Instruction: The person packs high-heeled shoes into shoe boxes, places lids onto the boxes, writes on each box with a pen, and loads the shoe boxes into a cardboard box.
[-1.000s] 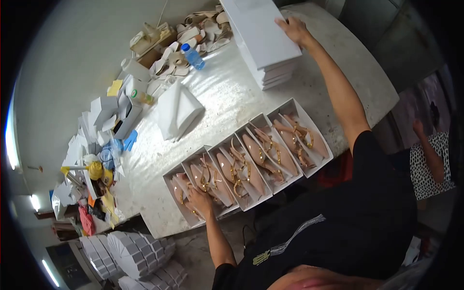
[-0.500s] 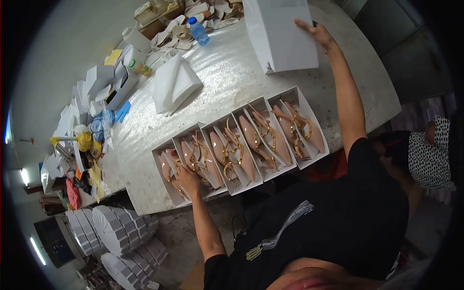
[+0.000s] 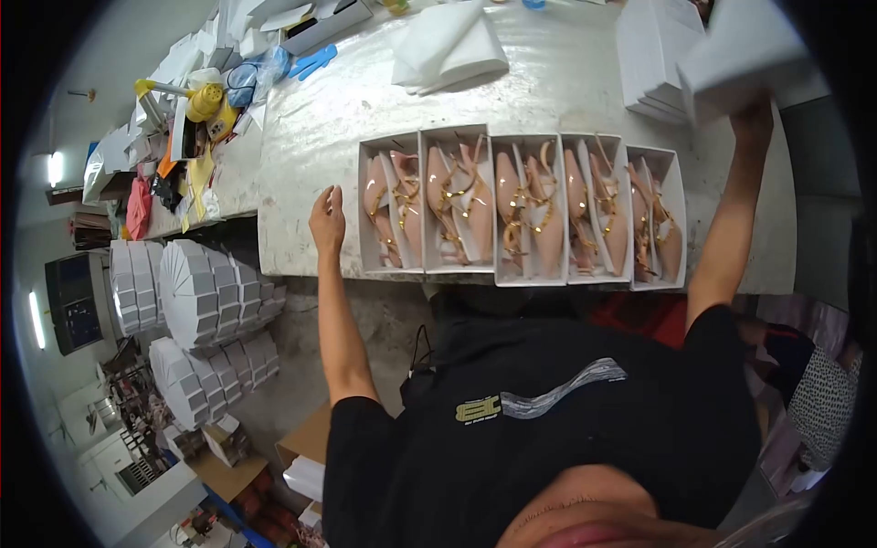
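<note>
Several open white shoe boxes [image 3: 391, 270] stand side by side along the table's front edge. Each contains pink pointed shoes [image 3: 475, 224] with gold-studded straps and white paper between them. My left hand [image 3: 327, 219] hovers near the table edge, left of the row, with nothing in it and its fingers loosely extended. At the far right, my right hand [image 3: 755, 123] grips a white box lid [image 3: 744, 59], blurred by motion and partly cut by the view's dark edge. Beside that lid is a stack of white lids or boxes [image 3: 656, 55].
A folded white sheet stack [image 3: 449, 46] lies at the back of the table [image 3: 311, 119]. A blue glove [image 3: 313, 62], a yellow lamp-like object [image 3: 203, 100] and scraps crowd the left. White boxes [image 3: 206, 292] are piled on the floor at left. A patterned cloth [image 3: 827, 402] shows at right.
My left hand has left the shoes in the leftmost box and moved left of the row. My right hand, open beside the white stack before, now holds a lid. The view has turned.
</note>
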The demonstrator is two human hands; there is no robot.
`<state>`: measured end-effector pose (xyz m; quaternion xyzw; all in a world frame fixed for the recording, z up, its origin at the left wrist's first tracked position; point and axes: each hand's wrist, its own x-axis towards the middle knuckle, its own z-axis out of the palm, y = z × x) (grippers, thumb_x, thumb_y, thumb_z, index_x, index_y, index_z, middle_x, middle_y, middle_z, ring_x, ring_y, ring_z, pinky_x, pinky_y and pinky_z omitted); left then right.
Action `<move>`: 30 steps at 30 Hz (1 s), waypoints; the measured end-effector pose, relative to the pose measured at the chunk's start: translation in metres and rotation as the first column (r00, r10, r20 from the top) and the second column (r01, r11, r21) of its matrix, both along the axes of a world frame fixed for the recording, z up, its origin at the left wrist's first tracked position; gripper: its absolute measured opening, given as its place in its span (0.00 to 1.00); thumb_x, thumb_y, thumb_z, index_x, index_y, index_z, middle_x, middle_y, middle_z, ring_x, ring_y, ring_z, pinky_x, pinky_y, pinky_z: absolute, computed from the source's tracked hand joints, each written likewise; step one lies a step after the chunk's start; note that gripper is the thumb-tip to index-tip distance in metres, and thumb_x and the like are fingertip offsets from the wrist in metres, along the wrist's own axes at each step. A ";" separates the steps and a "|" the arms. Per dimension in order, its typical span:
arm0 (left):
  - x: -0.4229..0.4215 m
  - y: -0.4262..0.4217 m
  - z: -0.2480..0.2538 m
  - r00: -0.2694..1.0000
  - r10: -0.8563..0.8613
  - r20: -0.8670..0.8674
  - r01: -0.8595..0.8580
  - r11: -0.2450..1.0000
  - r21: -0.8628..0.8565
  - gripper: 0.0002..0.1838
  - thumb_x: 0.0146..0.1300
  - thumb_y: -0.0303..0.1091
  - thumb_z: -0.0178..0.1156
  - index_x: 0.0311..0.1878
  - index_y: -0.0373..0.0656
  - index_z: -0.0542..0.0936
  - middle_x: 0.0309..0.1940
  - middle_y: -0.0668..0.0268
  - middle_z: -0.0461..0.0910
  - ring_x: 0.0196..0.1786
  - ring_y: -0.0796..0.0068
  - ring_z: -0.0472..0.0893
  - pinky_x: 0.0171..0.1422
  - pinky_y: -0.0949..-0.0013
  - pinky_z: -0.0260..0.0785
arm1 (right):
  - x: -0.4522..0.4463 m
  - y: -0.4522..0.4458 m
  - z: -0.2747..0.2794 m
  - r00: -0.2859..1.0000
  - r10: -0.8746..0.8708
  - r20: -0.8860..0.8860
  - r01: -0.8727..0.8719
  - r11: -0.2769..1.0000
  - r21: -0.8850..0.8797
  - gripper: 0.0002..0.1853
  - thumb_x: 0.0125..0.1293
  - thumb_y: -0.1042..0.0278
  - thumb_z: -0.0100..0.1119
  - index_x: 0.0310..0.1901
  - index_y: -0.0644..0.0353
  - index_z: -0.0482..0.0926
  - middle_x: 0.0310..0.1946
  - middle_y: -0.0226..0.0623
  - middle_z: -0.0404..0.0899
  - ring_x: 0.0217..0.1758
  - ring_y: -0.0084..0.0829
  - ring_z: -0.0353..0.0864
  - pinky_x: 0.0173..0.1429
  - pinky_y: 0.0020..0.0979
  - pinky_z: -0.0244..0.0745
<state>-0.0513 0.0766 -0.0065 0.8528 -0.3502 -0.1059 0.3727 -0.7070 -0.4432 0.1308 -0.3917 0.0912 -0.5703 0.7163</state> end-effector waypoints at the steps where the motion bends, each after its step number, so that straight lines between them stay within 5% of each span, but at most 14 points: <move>1: 0.021 0.001 -0.011 0.996 0.000 -0.093 0.004 0.999 0.048 0.26 0.68 0.46 0.62 0.62 0.37 0.76 0.57 0.45 0.78 0.58 0.49 0.80 0.63 0.58 0.71 | 0.005 0.026 0.002 0.999 0.008 0.042 -0.007 0.999 -0.031 0.41 0.67 0.43 0.58 0.72 0.61 0.57 0.70 0.50 0.59 0.70 0.52 0.60 0.73 0.53 0.58; 6: 0.034 -0.093 -0.047 0.795 -0.334 -0.506 0.213 0.935 -0.282 0.39 0.68 0.43 0.63 0.76 0.41 0.58 0.70 0.44 0.64 0.71 0.52 0.67 0.69 0.61 0.66 | 0.063 0.167 0.042 0.996 -0.087 -0.029 0.083 0.990 -0.112 0.44 0.62 0.44 0.63 0.71 0.63 0.57 0.70 0.52 0.59 0.70 0.52 0.60 0.73 0.53 0.57; 7: 0.042 -0.101 -0.075 0.840 -0.417 -0.348 0.384 0.909 -0.162 0.33 0.69 0.34 0.58 0.75 0.41 0.59 0.68 0.44 0.67 0.68 0.55 0.71 0.67 0.63 0.67 | 0.091 0.204 0.046 0.989 -0.129 -0.075 0.121 0.988 -0.099 0.44 0.61 0.45 0.65 0.70 0.64 0.58 0.68 0.51 0.61 0.69 0.50 0.61 0.72 0.51 0.58; 10: 0.069 -0.076 -0.025 0.860 -0.482 -0.170 0.508 0.840 0.189 0.31 0.63 0.23 0.52 0.71 0.38 0.63 0.37 0.45 0.83 0.40 0.54 0.84 0.47 0.59 0.74 | 0.210 0.318 0.017 0.906 -0.186 -0.381 0.215 0.976 0.036 0.43 0.57 0.48 0.70 0.67 0.65 0.63 0.64 0.48 0.66 0.65 0.45 0.66 0.68 0.46 0.63; 11: 0.095 -0.062 -0.044 0.857 -0.514 -0.028 0.515 0.857 0.030 0.31 0.60 0.20 0.48 0.69 0.36 0.64 0.27 0.47 0.81 0.31 0.53 0.82 0.41 0.55 0.73 | 0.255 0.364 -0.011 0.837 -0.152 -0.525 0.244 0.964 0.110 0.42 0.56 0.49 0.72 0.66 0.65 0.64 0.63 0.47 0.67 0.63 0.43 0.68 0.67 0.44 0.64; 12: 0.098 -0.055 -0.010 0.895 -0.386 -0.223 0.418 0.901 0.119 0.31 0.58 0.17 0.45 0.68 0.33 0.65 0.36 0.44 0.82 0.40 0.54 0.83 0.49 0.57 0.74 | 0.296 0.405 -0.038 0.766 -0.076 -0.639 0.240 0.955 0.174 0.42 0.55 0.50 0.73 0.65 0.65 0.66 0.62 0.47 0.69 0.62 0.41 0.69 0.66 0.42 0.66; 14: 0.133 -0.054 -0.057 0.894 -0.422 -0.149 0.395 0.901 -0.183 0.28 0.60 0.16 0.46 0.67 0.32 0.66 0.48 0.44 0.80 0.51 0.57 0.81 0.58 0.60 0.72 | 0.371 0.483 -0.091 0.614 0.126 -0.780 0.171 0.943 0.287 0.41 0.52 0.52 0.77 0.62 0.66 0.69 0.59 0.45 0.72 0.60 0.38 0.72 0.64 0.39 0.69; 15: 0.137 -0.053 -0.053 0.835 -0.395 -0.382 0.327 0.916 -0.231 0.25 0.63 0.16 0.47 0.65 0.31 0.67 0.59 0.49 0.75 0.61 0.61 0.75 0.66 0.64 0.67 | 0.401 0.516 -0.113 0.544 0.191 -0.817 0.140 0.939 0.314 0.41 0.51 0.53 0.79 0.61 0.67 0.70 0.58 0.44 0.74 0.58 0.36 0.74 0.63 0.37 0.70; 18: 0.125 -0.058 -0.070 0.759 -0.265 -0.595 -0.010 0.909 -0.418 0.21 0.67 0.17 0.47 0.63 0.33 0.69 0.61 0.53 0.75 0.62 0.65 0.74 0.66 0.65 0.67 | 0.462 0.595 -0.150 0.571 0.248 -0.782 0.230 0.867 0.443 0.46 0.42 0.52 0.85 0.60 0.68 0.73 0.59 0.44 0.74 0.60 0.36 0.75 0.63 0.37 0.71; 20: 0.137 -0.058 -0.109 0.695 -0.348 -0.629 -0.074 0.836 -0.544 0.17 0.74 0.31 0.49 0.61 0.33 0.71 0.57 0.55 0.77 0.61 0.64 0.75 0.66 0.65 0.67 | 0.486 0.626 -0.157 0.477 -0.150 -0.866 0.257 0.966 -0.025 0.46 0.38 0.53 0.86 0.58 0.68 0.74 0.55 0.46 0.76 0.58 0.40 0.77 0.63 0.40 0.70; 22: 0.148 -0.035 -0.084 0.058 -0.616 -0.785 -0.181 0.767 -0.616 0.27 0.77 0.51 0.43 0.59 0.33 0.73 0.52 0.53 0.79 0.56 0.65 0.78 0.62 0.65 0.71 | 0.505 0.610 -0.151 0.361 -0.185 -0.914 0.263 0.961 -0.091 0.46 0.37 0.54 0.86 0.58 0.68 0.74 0.54 0.47 0.76 0.57 0.43 0.77 0.63 0.39 0.71; 23: 0.134 -0.035 -0.045 0.101 -0.455 -0.885 -0.241 0.852 -0.466 0.38 0.74 0.65 0.34 0.53 0.34 0.75 0.46 0.55 0.79 0.50 0.66 0.79 0.55 0.64 0.75 | 0.514 0.599 -0.144 0.297 -0.199 -0.934 0.271 0.955 -0.117 0.46 0.36 0.55 0.86 0.57 0.68 0.74 0.53 0.47 0.77 0.57 0.44 0.77 0.63 0.38 0.71; 26: 0.142 -0.039 -0.045 0.062 -0.367 -0.928 -0.157 0.915 -0.372 0.31 0.72 0.58 0.40 0.49 0.35 0.76 0.44 0.55 0.79 0.47 0.66 0.80 0.53 0.64 0.75 | 0.520 0.556 -0.127 0.386 0.127 -0.914 0.147 0.969 0.197 0.44 0.36 0.50 0.85 0.54 0.67 0.78 0.53 0.52 0.76 0.60 0.46 0.73 0.63 0.37 0.70; 30: 0.162 -0.046 -0.095 0.165 -0.348 -0.923 -0.101 0.925 -0.367 0.22 0.69 0.48 0.48 0.44 0.35 0.77 0.41 0.56 0.80 0.43 0.65 0.80 0.50 0.64 0.75 | 0.529 0.553 -0.148 0.271 0.050 -0.961 0.176 0.979 0.101 0.42 0.37 0.47 0.85 0.52 0.67 0.80 0.50 0.49 0.75 0.57 0.42 0.74 0.62 0.36 0.70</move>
